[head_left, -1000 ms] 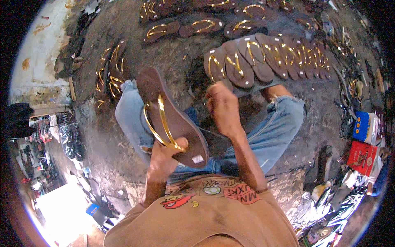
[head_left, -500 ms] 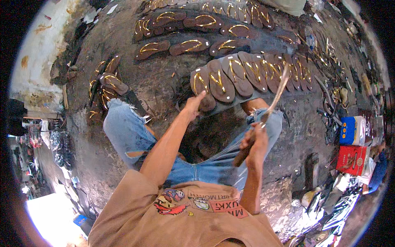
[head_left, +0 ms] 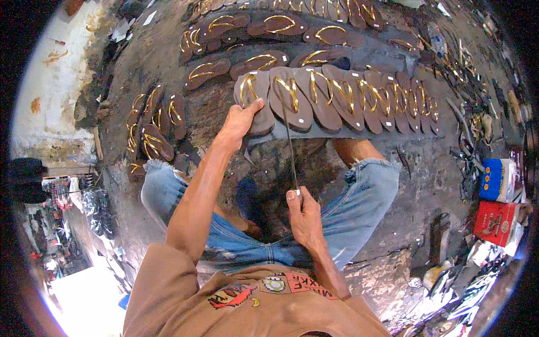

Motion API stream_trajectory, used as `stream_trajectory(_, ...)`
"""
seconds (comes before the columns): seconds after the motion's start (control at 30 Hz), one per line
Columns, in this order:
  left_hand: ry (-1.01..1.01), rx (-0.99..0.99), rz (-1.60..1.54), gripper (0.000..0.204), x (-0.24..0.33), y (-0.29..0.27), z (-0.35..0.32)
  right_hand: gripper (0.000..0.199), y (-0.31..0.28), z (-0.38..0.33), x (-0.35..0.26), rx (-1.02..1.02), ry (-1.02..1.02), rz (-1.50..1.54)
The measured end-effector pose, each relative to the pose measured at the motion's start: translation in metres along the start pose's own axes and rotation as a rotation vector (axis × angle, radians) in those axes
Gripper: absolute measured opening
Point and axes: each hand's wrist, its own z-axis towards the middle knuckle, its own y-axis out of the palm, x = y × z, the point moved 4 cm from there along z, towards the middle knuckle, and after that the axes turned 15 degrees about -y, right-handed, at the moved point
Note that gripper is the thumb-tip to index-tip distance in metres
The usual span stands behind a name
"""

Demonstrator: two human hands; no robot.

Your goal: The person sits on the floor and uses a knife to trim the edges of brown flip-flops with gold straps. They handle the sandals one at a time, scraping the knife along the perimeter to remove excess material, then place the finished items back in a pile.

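A row of brown flip-flops with gold straps lies side by side on a dark sheet in front of me. My left hand (head_left: 242,119) is closed at the edge of the leftmost flip-flop (head_left: 260,116), thumb on its top and the other fingers mostly hidden. My right hand (head_left: 306,218) is closed around a long, thin metal blade (head_left: 291,151), its handle hidden in the fist. The blade points away from me, its far end over the second flip-flop (head_left: 297,108). I cannot tell whether it touches the strap.
Further rows of flip-flops (head_left: 278,25) spread across the far floor. A loose pile of them (head_left: 156,143) lies left of my knee. To the right are a blue box (head_left: 494,180), a red box (head_left: 495,222) and scattered scraps (head_left: 463,146).
My right hand has come left, and the blade has swung from the right side over to the second flip-flop. The left pile's flip-flops lie differently. The whole view has shifted slightly.
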Motion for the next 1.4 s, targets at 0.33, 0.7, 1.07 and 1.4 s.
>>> stream_trajectory(0.33, 0.036, -0.014, -0.036, 0.048, -0.006, 0.008, -0.003, 0.061, 0.018, 0.079, 0.039, -0.027, -0.076, -0.128)
stream_trajectory(0.7, -0.057, -0.09, -0.24, 0.045, -0.023, 0.015, -0.008, 0.052, 0.058, 0.165, 0.101, -0.118, -0.293, -0.269)
stream_trajectory(1.07, -0.109, -0.107, -0.251, 0.054, -0.021, 0.017, -0.009, 0.037, 0.08, 0.201, 0.121, 0.397, -0.843, -0.429)
stream_trajectory(1.4, -0.108, -0.1, -0.231, 0.053, -0.027, 0.004, -0.043, 0.043, 0.066, 0.266, 0.113, -0.044, -0.457, -0.212)
